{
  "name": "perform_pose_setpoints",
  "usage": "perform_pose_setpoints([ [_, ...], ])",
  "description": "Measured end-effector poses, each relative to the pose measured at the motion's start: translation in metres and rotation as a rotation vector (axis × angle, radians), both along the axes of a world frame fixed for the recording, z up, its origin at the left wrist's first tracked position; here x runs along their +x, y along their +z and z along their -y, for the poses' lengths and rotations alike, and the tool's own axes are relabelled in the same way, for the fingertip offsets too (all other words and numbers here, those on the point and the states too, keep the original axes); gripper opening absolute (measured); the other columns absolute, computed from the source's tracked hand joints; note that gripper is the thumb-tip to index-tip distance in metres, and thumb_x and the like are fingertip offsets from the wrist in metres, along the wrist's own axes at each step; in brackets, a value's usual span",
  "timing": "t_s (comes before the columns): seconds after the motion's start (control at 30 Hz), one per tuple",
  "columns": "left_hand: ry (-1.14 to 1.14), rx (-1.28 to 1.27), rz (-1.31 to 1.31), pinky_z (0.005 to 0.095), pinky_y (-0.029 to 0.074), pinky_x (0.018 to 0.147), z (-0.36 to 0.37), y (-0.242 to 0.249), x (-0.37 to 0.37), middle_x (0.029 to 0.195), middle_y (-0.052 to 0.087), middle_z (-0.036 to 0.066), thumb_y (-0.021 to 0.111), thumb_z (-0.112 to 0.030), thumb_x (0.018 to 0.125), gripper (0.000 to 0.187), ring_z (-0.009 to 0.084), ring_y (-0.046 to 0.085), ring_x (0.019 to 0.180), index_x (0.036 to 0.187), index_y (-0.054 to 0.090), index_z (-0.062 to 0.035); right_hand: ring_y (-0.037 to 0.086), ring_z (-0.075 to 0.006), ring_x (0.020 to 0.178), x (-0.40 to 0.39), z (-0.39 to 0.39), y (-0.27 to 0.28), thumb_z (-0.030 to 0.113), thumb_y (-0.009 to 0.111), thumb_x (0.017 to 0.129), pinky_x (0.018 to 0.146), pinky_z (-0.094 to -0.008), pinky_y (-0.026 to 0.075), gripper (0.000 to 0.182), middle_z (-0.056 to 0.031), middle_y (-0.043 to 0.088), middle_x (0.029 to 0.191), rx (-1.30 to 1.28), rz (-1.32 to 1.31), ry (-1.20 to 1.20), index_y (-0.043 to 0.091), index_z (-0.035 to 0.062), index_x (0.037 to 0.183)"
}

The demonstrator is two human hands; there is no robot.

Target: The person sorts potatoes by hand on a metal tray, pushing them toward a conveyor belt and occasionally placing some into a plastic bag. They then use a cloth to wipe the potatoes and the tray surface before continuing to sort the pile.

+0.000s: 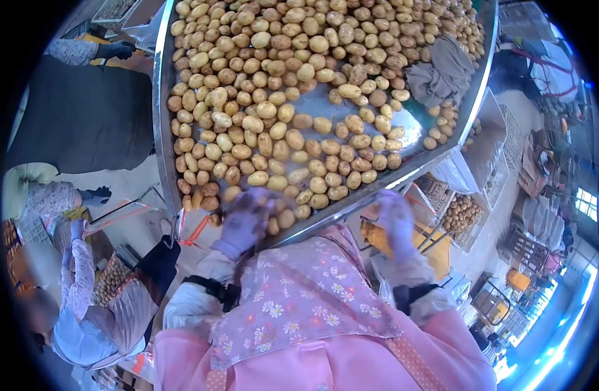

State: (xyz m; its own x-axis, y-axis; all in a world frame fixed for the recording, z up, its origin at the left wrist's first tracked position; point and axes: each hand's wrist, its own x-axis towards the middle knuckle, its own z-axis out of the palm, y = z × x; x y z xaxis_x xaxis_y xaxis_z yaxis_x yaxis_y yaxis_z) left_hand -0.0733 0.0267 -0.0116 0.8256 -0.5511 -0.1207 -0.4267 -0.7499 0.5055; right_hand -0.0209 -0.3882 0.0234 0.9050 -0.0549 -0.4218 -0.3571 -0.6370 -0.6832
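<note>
Beyond a flowered apron (286, 293), a purple-gloved left hand (244, 221) rests at the near edge of a metal tray (162, 117), touching potatoes (252, 124); its fingers look part-spread but blurred, and we cannot tell whether they hold one. The right hand (396, 215), also gloved and blurred, hangs outside the rim at 3 o'clock from the left; we cannot make out its grip. The left hand is nearer the crop, which lies from its 11 o'clock round to 3, while the right hand's closest potatoes sit at its 11 o'clock, across the rim. An oval potato (257, 178) above the left hand has its long axis running roughly 3 to 9 o'clock; its neighbors point every way, many too round for us to call. Farther on, we see a grey cloth (442, 72) at the left hand's 2 o'clock, with potatoes heaped thickest toward 12.
</note>
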Motion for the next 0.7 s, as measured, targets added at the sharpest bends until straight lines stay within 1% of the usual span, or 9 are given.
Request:
perform_pose_setpoints([
  [0.03,0.122,-0.016,0.007,0.0524,0.033,0.119,-0.020,0.001,-0.012,0.144,0.054,0.016,0.064,-0.029,0.091,0.054,0.0379,0.048,0.136,0.143,0.056,-0.0150,0.063,-0.0421,0.112,-0.017,0.053,-0.005,0.027,0.056,0.101,0.102,-0.0458,0.049,0.036,-0.0177,0.067,0.124,0.407,-0.054,-0.348,0.065,0.0066,0.130],
  [0.1,0.248,-0.025,0.025,0.0521,0.037,0.116,-0.036,0.003,-0.017,0.141,0.056,0.015,0.063,-0.028,0.091,0.049,0.0378,0.050,0.133,0.138,0.060,-0.0143,0.060,-0.0422,0.119,-0.028,0.103,0.012,0.022,0.063,0.096,0.107,-0.0496,0.045,0.043,-0.0200,0.063,0.132,-0.685,0.166,0.218,0.061,0.0079,0.136],
  [0.27,0.312,-0.007,-0.152,0.0526,0.045,0.101,0.017,0.018,0.006,0.132,0.060,0.009,0.062,-0.022,0.090,0.040,0.0346,0.056,0.122,0.130,0.065,-0.0163,0.050,-0.0416,0.134,0.062,-0.025,0.015,0.009,0.071,0.087,0.112,-0.0490,0.043,0.050,-0.0216,0.053,0.145,-0.329,0.310,0.157,0.060,0.0106,0.136],
  [0.37,0.252,0.059,-0.097,0.0512,0.045,0.102,0.033,-0.019,-0.004,0.133,0.060,0.008,0.063,-0.019,0.088,0.040,0.0323,0.054,0.126,0.128,0.067,-0.0169,0.038,-0.0391,0.146,0.092,-0.137,-0.051,0.027,0.073,0.091,0.120,-0.0513,0.034,0.059,-0.0228,0.038,0.158,-0.349,0.533,0.252,0.054,0.0195,0.146],
  [0.47,0.242,0.087,-0.009,0.0512,0.044,0.105,0.014,-0.029,-0.015,0.135,0.060,0.008,0.062,-0.018,0.087,0.039,0.0326,0.052,0.131,0.126,0.068,-0.0171,0.029,-0.0371,0.152,0.071,-0.191,-0.012,0.038,0.070,0.092,0.123,-0.0559,0.027,0.065,-0.0161,0.030,0.165,-0.692,0.203,0.553,0.048,0.0267,0.152],
  [0.57,0.224,0.033,-0.017,0.0500,0.047,0.104,-0.016,-0.019,-0.031,0.133,0.061,0.008,0.066,-0.017,0.085,0.039,0.0332,0.056,0.126,0.125,0.069,-0.0190,0.014,-0.0358,0.158,0.089,-0.119,-0.074,0.049,0.073,0.084,0.127,-0.0585,0.014,0.074,-0.0008,0.026,0.169,-0.145,0.859,1.225,0.049,0.0310,0.152],
  [0.6,0.217,-0.005,-0.068,0.0501,0.048,0.102,-0.032,-0.021,-0.036,0.131,0.062,0.009,0.066,-0.017,0.088,0.035,0.0327,0.059,0.121,0.123,0.070,-0.0188,0.011,-0.0354,0.159,0.120,-0.102,-0.046,0.047,0.072,0.084,0.127,-0.0577,0.012,0.075,-0.0061,0.025,0.170,-0.274,0.480,1.275,0.047,0.0320,0.154],
  [0.63,0.222,-0.041,-0.110,0.0502,0.049,0.100,-0.040,-0.024,-0.032,0.128,0.062,0.010,0.066,-0.017,0.090,0.031,0.0321,0.062,0.117,0.121,0.070,-0.0186,0.013,-0.0372,0.159,0.156,-0.115,-0.019,0.045,0.071,0.085,0.126,-0.0586,0.014,0.076,-0.0124,0.025,0.169,-0.484,0.155,1.195,0.045,0.0307,0.155],
  [0.7,0.294,-0.015,-0.098,0.0485,0.051,0.096,-0.055,0.001,0.009,0.128,0.063,0.011,0.064,-0.020,0.095,0.024,0.0319,0.066,0.108,0.117,0.071,-0.0148,0.017,-0.0465,0.156,0.205,-0.139,-0.060,0.052,0.069,0.088,0.125,-0.0615,0.013,0.077,-0.0192,0.026,0.167,-0.448,0.572,0.770,0.043,0.0241,0.156],
])
